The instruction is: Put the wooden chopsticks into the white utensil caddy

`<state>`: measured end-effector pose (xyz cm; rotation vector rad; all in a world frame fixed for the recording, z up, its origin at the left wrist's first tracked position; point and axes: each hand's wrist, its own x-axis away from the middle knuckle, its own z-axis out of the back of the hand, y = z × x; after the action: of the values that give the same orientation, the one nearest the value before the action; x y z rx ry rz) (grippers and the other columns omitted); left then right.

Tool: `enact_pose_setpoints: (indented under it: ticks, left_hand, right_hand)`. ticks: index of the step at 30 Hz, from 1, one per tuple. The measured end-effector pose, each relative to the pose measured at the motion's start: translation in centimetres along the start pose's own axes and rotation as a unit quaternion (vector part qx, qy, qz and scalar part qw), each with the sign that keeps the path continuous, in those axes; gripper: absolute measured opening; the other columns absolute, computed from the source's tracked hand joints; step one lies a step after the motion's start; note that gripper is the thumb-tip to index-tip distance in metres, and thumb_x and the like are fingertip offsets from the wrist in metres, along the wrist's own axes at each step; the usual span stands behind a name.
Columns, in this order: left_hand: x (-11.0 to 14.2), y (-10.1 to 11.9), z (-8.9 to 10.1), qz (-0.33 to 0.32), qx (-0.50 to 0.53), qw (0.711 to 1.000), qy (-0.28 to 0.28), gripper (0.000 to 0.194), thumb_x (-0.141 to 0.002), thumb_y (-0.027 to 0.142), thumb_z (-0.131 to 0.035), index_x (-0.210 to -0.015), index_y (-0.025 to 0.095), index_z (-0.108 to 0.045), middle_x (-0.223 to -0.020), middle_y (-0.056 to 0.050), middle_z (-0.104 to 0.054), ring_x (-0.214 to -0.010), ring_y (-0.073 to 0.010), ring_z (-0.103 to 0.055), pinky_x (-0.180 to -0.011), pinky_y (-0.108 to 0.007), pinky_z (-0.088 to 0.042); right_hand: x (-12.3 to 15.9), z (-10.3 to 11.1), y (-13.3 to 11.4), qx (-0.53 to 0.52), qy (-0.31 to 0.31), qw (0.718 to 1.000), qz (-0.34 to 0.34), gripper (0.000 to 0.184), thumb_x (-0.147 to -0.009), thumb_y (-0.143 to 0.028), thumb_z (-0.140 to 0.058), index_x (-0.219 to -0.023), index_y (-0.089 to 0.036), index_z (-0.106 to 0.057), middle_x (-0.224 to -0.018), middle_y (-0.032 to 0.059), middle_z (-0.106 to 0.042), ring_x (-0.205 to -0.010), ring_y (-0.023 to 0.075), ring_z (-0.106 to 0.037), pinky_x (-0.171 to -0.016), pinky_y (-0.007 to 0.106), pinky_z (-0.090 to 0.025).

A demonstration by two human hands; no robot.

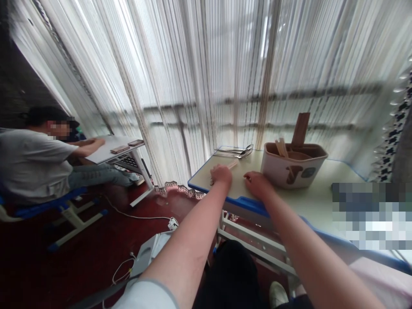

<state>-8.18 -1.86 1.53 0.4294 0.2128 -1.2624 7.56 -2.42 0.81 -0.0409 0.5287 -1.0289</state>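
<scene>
At centre-R of frame, on a cream-topped table w/ blue rim (317, 201), stood a white, plastic-looking holder w/ brown rim (294, 167). A flat, brown, wood-like upright (301, 128) rose at its back; several pale, slim uprights (281, 148) stood in its L part, prob. on end so their tops could be gripped. Near frame centre, the L hand (221, 175) was closed, fingers wrapped round pale, wood-like sticks (233, 164); their ends projected up and R, prob. left free by a hold low on the length. The R hand (257, 183) lay near the front edge, just L of the holder (contact unclear), fingers loosely bent w/ a narrow gap at the tips; no object was seen in them, though the palm's underside was hidden. Shiny metal cutlery incl. spoons (238, 151) lay grouped by the far edge, prob. to keep handles together.

Edges: the L hand sat near the table's L end; the R wrist crossed the front rim. Room: a short strip of tabletop separated the hands; the holder's wall limited travel R. A pale striped curtain (199, 64) hung just behind. At frame L, a person in a grey shirt (35, 159) sat well apart.
</scene>
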Motion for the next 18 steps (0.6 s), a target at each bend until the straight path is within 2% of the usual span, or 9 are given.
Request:
enact_pose_setpoints:
  ticks: [7,12,18]
  left_hand:
    - [0.37,-0.16,0.08,-0.033,0.008,0.999,0.027,0.029,-0.083,0.023,-0.039,-0.097,0.012,-0.062,-0.101,-0.017,-0.059,-0.097,-0.0282,-0.052,-0.082,-0.042,-0.037]
    - [0.38,-0.24,0.17,-0.053,0.027,0.997,0.046,0.028,-0.081,0.025,-0.044,-0.099,0.011,-0.061,-0.100,-0.016,-0.060,-0.095,-0.0259,-0.054,-0.081,-0.037,-0.039]
    - [0.56,0.09,0.64,-0.126,0.053,0.988,0.073,0.023,-0.084,0.023,-0.041,-0.090,0.015,-0.062,-0.093,-0.010,-0.061,-0.089,-0.0205,-0.056,-0.079,-0.032,-0.041]
  right_hand:
    - [-0.04,0.10,-0.03,-0.014,0.005,1.000,-0.014,0.027,-0.080,-0.017,-0.043,-0.100,-0.015,-0.061,-0.104,0.0088,-0.063,-0.098,0.0184,-0.053,-0.088,0.027,-0.037]
    - [0.03,-0.04,-0.04,-0.022,0.015,0.999,-0.023,0.027,-0.081,-0.017,-0.041,-0.100,-0.015,-0.061,-0.106,0.0100,-0.063,-0.099,0.0187,-0.053,-0.088,0.028,-0.036]
    - [0.05,0.14,-0.24,-0.034,0.027,0.999,-0.032,0.025,-0.084,-0.022,-0.041,-0.096,-0.016,-0.062,-0.099,0.0102,-0.065,-0.094,0.0185,-0.056,-0.082,0.027,-0.037]
